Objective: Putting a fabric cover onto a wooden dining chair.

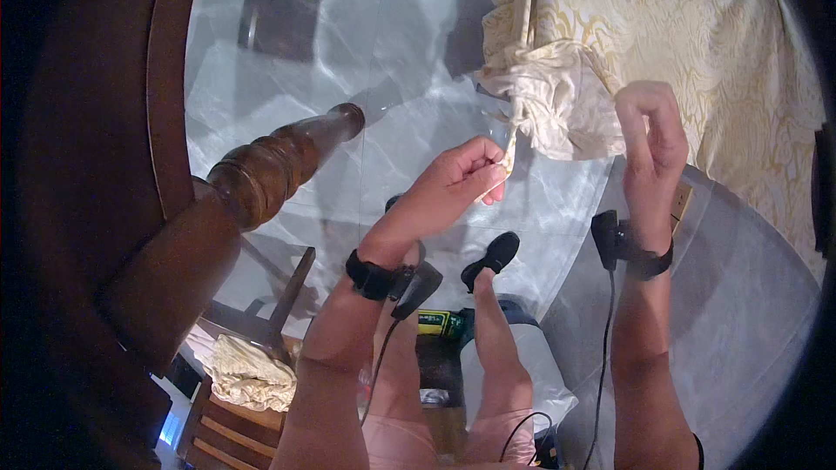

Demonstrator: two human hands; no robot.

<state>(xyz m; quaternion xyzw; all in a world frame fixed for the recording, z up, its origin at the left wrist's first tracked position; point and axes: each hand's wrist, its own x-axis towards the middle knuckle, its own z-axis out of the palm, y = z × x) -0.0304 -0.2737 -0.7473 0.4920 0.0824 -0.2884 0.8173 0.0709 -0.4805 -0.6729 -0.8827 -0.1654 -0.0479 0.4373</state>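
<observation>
A narrow strip of cream-and-gold patterned cloth (510, 150) runs down into my left hand (467, 170), pinched between thumb and bent fingers. Its short tail shows below the thumb. Above it, a bunched piece of pale cloth (562, 101) hangs gathered around the lower part of a light upright pole (525, 0). My right hand (653, 127) is at the right edge of this bunch, its fingers curled onto the cloth. Motion blur hides the exact grip. Both wrists wear black straps with a small boxed device and cable.
A large patterned cover (633, 6) drapes at the upper right. Dark furniture with a turned wooden leg (274, 163) stands left. Folded cloth (251, 372) lies on a slatted wooden chair (228, 431). A wall socket (682, 201), a green-and-yellow box (439, 323) and a white bag (548, 372) are nearby.
</observation>
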